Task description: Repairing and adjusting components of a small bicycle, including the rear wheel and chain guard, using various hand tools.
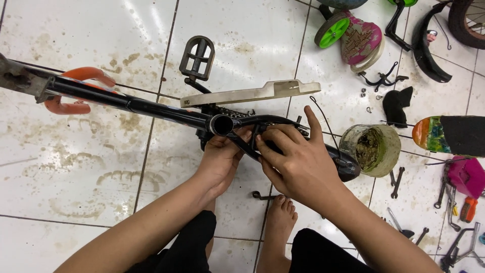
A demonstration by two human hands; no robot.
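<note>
Bicycle frame [151,107], black and small, lies across the stained white tile floor [91,167] in the head view, its open tube end facing up near the middle. Both hands meet on the frame just right of that tube end. The left hand [220,159] comes up from below with its fingers curled around the black tubing under the tube opening. The right hand [298,159] lies over the rear stays, fingers bent and pressing down on the tubing, the forefinger pointing up. A cream chain guard [252,92] sits along the far side of the frame, with a black pedal [198,57] standing up behind it. An orange part [76,91] sits beside the frame's left end. Just right of the right hand stands a dirty plastic tub [376,149] with dark grease inside. Wrenches [396,181] lie on the tiles near the tub. A green training wheel [332,29] lies well apart at the top. A bare foot [279,217] rests on the floor below the hands.
</note>
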